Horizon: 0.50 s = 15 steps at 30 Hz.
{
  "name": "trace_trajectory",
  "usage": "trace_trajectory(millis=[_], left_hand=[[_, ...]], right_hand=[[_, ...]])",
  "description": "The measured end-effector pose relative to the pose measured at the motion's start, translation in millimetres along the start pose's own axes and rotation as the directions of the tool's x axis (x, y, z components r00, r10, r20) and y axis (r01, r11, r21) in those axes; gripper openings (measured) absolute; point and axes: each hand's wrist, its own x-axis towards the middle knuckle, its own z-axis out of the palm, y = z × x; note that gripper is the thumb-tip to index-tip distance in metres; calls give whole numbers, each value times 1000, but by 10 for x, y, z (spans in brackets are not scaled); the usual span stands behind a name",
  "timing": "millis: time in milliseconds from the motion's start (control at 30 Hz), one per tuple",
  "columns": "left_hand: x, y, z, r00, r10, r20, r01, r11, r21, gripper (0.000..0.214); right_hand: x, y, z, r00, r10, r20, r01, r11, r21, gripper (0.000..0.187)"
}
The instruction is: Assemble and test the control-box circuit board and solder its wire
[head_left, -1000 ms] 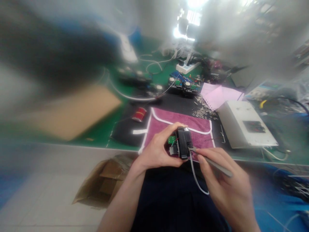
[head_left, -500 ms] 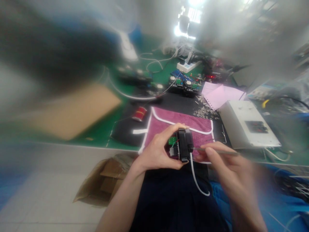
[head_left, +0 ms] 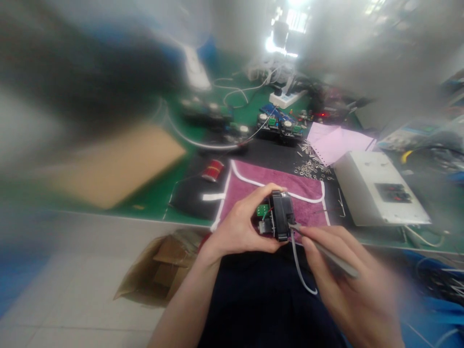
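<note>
My left hand (head_left: 239, 229) is closed around a small black module (head_left: 281, 218) with a green terminal block (head_left: 262, 210), held just above the near edge of a maroon towel (head_left: 253, 183). My right hand (head_left: 348, 285) grips grey metal tweezers (head_left: 326, 251), whose tips touch the module's right side. A thin white cable (head_left: 299, 270) hangs from the module down over my lap.
A white box (head_left: 377, 193) lies right of the towel, beside pink paper (head_left: 335, 142) and several small screws and washers (head_left: 308, 166). Behind are circuit boards (head_left: 281, 126), a red spool (head_left: 213, 170), a brown board (head_left: 119, 164). An open cardboard box (head_left: 159, 270) sits on the floor.
My right hand swung up level with the module half a second ago, then came back down, with the tweezer tips again at the module's right side. The left hand barely moved.
</note>
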Motion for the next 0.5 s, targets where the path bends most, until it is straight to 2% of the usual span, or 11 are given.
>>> trace_trajectory(millis=[100,267,400,500], left_hand=[[2,-4,2,1000,10,4,-10,1000,-5,93],[-4,-20,-16,999,45,21,-45,999,17,93],[-6,-29,-20,998,50,23,-51,998,22,96],[-4,-19,-7,999,28,14,-29,999,23,93]], right_hand=[[9,-27,3,999,-33,7,33,999,-30,19],[41,-33,-9,999,47,-3,-47,999,-1,11],[38,1,-8,994,104,-21,-101,991,89,11],[16,24,4,995,99,-20,-96,991,96,12]])
